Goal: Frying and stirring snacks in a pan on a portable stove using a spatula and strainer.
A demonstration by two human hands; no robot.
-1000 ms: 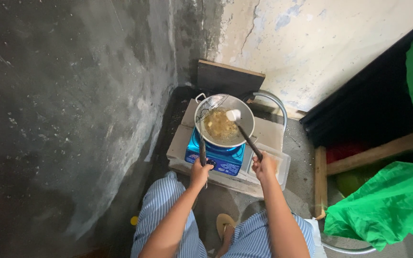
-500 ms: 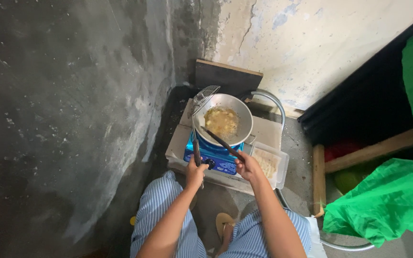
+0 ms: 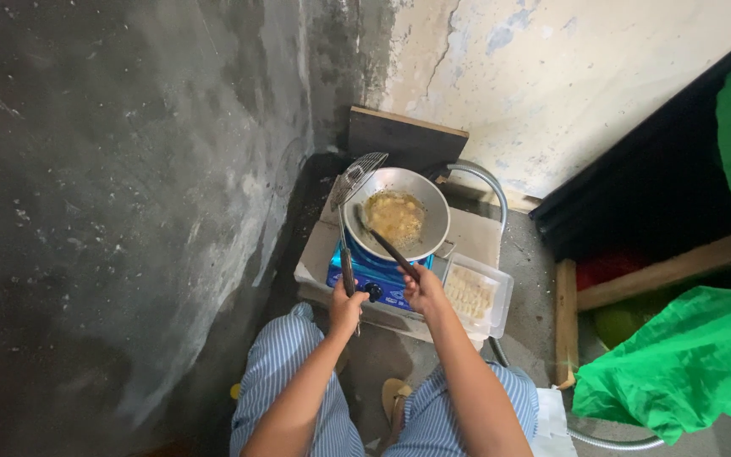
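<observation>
My left hand (image 3: pixel 347 310) grips the strainer (image 3: pixel 357 179) handle; right hand (image 3: pixel 423 288) closed on spatula (image 3: pixel 387 244) in pan (image 3: pixel 399 222), frame centre

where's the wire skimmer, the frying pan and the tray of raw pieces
wire skimmer (image 3: pixel 359 176), head view, on its mesh head beside the pan.
frying pan (image 3: pixel 430 196), head view, on its bare inner wall.
tray of raw pieces (image 3: pixel 503 294), head view, on its right rim.
</observation>
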